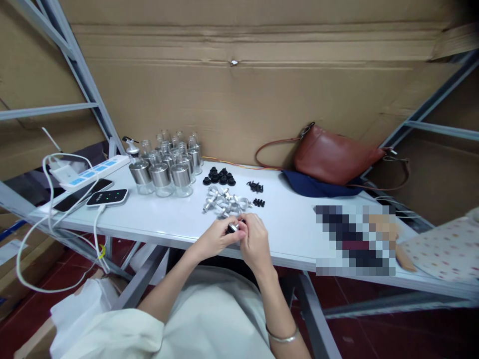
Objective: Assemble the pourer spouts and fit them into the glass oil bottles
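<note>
Close to the table's front edge, my left hand (219, 236) pinches a small silver and black bottle spout (232, 228). My right hand (255, 239) meets it from the other side, its fingers curled around the far end of the same piece, where a bit of black shows. Much of the spout is hidden by the fingers. Just beyond my hands lies a pile of silver-white spout parts (226, 202). Behind that pile sit several black stoppers (219, 176). To the right are small black clip-like pieces (255, 187) and several short black caps (259, 203).
Several glass bottles (163, 174) with metal sleeves stand at the left; one bears a fitted spout (132, 147). Further left are a power strip (99, 172), a phone (83, 194) and a white cabled device (107, 198). A brown handbag (333, 154) rests on dark blue cloth (309, 185).
</note>
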### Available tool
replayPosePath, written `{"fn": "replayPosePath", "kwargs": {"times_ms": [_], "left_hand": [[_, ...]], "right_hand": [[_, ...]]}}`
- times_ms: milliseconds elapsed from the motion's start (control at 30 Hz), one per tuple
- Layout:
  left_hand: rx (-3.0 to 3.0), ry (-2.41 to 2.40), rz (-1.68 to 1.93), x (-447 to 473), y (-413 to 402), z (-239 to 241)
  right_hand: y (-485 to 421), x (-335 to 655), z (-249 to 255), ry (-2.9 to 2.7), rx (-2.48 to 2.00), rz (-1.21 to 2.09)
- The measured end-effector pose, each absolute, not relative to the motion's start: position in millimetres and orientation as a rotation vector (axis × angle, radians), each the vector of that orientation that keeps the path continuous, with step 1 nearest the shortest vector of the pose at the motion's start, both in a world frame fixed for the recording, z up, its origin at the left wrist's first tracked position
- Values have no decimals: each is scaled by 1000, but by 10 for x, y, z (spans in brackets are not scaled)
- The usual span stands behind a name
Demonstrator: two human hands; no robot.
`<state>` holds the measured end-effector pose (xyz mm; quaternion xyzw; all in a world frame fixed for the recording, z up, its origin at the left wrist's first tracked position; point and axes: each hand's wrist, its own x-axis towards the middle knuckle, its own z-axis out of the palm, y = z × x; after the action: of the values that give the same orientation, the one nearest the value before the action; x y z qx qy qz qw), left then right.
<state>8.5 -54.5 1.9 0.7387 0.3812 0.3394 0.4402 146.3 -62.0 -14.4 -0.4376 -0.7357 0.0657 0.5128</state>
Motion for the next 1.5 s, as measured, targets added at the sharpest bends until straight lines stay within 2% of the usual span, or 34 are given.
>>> {"fn": "replayPosePath", "kwargs": {"times_ms": [233, 367, 467, 633, 733, 800, 1000, 1333, 1500], "left_hand": [[1989, 918, 814, 141, -611, 57], [1885, 1004, 819, 144, -609, 75], [1825, 1014, 800, 131, -605, 77], [1790, 1008, 830, 121, -607, 86], [1796, 1011, 823, 123, -612, 102], [1797, 1017, 823, 123, -615, 107], [1815, 1037, 814, 117, -609, 92], [1833, 1064, 808, 110, -626, 116], [1755, 1063, 923, 103, -629, 83]], "right_hand": [[-661, 1498, -98, -1436, -1104, 563], [-616, 1511, -81, -1326, -1101, 431], [-503, 1641, 30, -1285, -1174, 450], [-51, 2032, 502, -1525, -1331, 355], [350, 2198, 664, -1808, -1644, 309], [605, 2259, 626, -1955, -1897, 321], [1040, 2330, 278, -2032, -2148, 339], [963, 2290, 400, -2143, -2067, 376], [406, 2163, 567, -2128, -1875, 356]]}}
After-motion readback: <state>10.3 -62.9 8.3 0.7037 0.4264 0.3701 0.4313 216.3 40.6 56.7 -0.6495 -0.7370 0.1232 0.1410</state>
